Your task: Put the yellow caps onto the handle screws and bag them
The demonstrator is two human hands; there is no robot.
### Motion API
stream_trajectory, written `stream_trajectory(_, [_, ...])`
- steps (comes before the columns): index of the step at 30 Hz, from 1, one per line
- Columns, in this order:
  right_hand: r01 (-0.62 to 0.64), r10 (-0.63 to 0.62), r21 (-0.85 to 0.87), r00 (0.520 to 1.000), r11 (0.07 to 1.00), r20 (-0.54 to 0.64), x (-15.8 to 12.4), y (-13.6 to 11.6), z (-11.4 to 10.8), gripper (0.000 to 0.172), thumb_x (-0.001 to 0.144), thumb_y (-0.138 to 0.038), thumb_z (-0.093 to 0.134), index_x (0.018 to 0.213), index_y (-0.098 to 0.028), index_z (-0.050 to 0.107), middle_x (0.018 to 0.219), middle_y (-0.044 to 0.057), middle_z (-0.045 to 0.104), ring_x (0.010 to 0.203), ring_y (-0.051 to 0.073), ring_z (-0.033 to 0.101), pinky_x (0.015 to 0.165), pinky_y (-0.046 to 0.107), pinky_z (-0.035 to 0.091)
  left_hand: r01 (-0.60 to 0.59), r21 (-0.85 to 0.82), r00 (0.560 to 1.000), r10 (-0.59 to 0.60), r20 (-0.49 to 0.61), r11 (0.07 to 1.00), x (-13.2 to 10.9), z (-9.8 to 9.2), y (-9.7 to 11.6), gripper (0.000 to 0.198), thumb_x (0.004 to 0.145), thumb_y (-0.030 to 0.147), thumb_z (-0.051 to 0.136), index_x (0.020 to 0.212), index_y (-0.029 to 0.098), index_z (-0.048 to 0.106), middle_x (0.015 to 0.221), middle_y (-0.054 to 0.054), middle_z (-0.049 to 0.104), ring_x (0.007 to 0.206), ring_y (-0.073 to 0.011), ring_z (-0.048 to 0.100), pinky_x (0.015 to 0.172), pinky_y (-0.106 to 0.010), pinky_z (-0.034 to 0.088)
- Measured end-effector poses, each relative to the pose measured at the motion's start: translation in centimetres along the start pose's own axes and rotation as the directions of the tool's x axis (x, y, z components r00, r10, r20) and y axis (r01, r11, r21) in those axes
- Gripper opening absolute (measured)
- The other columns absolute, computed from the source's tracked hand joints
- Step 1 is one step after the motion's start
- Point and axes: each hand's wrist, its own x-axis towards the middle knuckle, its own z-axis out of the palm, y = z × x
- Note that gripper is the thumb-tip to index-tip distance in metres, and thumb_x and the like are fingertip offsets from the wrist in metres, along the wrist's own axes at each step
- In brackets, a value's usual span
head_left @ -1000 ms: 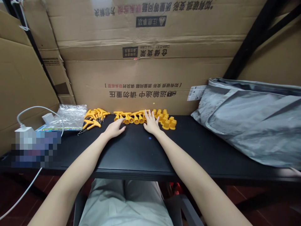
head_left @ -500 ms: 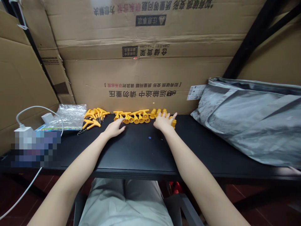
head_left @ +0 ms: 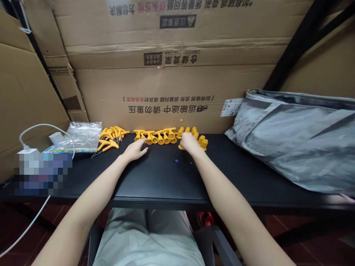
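My left hand (head_left: pixel 135 149) rests on the black table with thumb and fingers apart, beside a row of yellow T-handled corkscrews with bell-shaped ends (head_left: pixel 161 138). Its fingertips meet the front of that row, though whether they press on a piece I cannot tell. My right hand (head_left: pixel 189 143) is closed among several yellow bell-shaped caps (head_left: pixel 203 142) standing to the right of the row. A yellow rim shows under its knuckles, so it grips one cap, mostly hidden by the hand. Farther left lies a pile of yellow T-handles with metal spirals (head_left: pixel 112 138).
A cardboard wall (head_left: pixel 172 85) stands behind the table (head_left: pixel 161 181). At the right lies a large grey bag (head_left: pixel 294 140). Clear plastic packaging (head_left: pixel 83 136) and a white charger with cable (head_left: pixel 29 159) are at the left. A small blue dot (head_left: pixel 176 160) lies centrally.
My right hand's spread fingers have closed around a yellow cap, and the caps to its right show more fully. The left hand has stayed in place.
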Motion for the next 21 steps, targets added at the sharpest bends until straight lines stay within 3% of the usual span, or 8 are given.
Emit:
stream_trajectory(3, [-0.081, 0.089, -0.065, 0.986, 0.995, 0.139, -0.1, -0.8, -0.6, 0.021, 0.074, -0.012, 0.062, 0.093, -0.013, 0.07, 0.089, 0.022, 0.069, 0.096, 0.039, 0.065, 0.081, 0.051, 0.05, -0.007, 0.014, 1.0, 0.007, 0.009, 1.0, 0.1, -0.2, -0.1, 0.037, 0.084, 0.028, 0.052, 0.12, 0.021, 0.055, 0.111, -0.007, 0.065, 0.087, -0.0176, 0.064, 0.083, -0.031, 0.051])
stream_trajectory(8, [-0.2, 0.18, 0.06, 0.953, 0.978, 0.243, -0.5, -1.5, -0.9, 0.033, 0.079, -0.012, 0.061, 0.112, -0.009, 0.061, 0.076, 0.014, 0.069, 0.082, 0.027, 0.069, 0.078, 0.036, 0.051, -0.003, 0.076, 0.997, -0.002, 0.076, 0.997, 0.2, -0.9, 0.3, 0.027, 0.086, 0.03, 0.048, 0.108, 0.02, 0.062, 0.107, -0.007, 0.064, 0.093, -0.0182, 0.062, 0.082, -0.029, 0.049])
stream_trajectory(13, [-0.294, 0.27, 0.059, 0.928, 0.954, 0.257, -1.0, -1.7, -0.2, 0.045, 0.083, -0.013, 0.06, 0.125, -0.006, 0.049, 0.083, 0.011, 0.07, 0.077, 0.02, 0.069, 0.077, 0.027, 0.05, 0.205, 0.278, 0.974, -0.224, 0.039, 0.939, 0.5, -2.2, 1.1, 0.027, 0.086, 0.023, 0.042, 0.102, 0.018, 0.064, 0.107, -0.011, 0.063, 0.102, -0.024, 0.059, 0.084, -0.034, 0.047])
stream_trajectory(17, [-0.288, 0.271, 0.046, 0.936, 0.957, 0.226, -1.1, -1.8, 0.3, 0.049, 0.081, -0.014, 0.062, 0.127, -0.005, 0.047, 0.104, 0.019, 0.067, 0.092, 0.024, 0.068, 0.082, 0.031, 0.049, 0.475, 0.408, 0.874, -0.47, -0.119, 0.78, 0.4, -3.5, 0.5, 0.036, 0.079, 0.011, 0.043, 0.112, 0.011, 0.058, 0.117, -0.02, 0.058, 0.113, -0.0323, 0.053, 0.09, -0.044, 0.043])
stream_trajectory(21, [-0.295, 0.277, 0.069, 0.942, 0.953, 0.189, -1.2, -1.9, 0.5, 0.052, 0.077, -0.012, 0.064, 0.126, -0.006, 0.049, 0.117, 0.021, 0.063, 0.109, 0.03, 0.062, 0.09, 0.035, 0.047, 0.691, 0.392, 0.713, -0.665, -0.225, 0.608, -0.1, -4.6, -1.7, 0.045, 0.076, 0.012, 0.05, 0.121, 0.009, 0.052, 0.128, -0.026, 0.051, 0.12, -0.038, 0.047, 0.094, -0.053, 0.038])
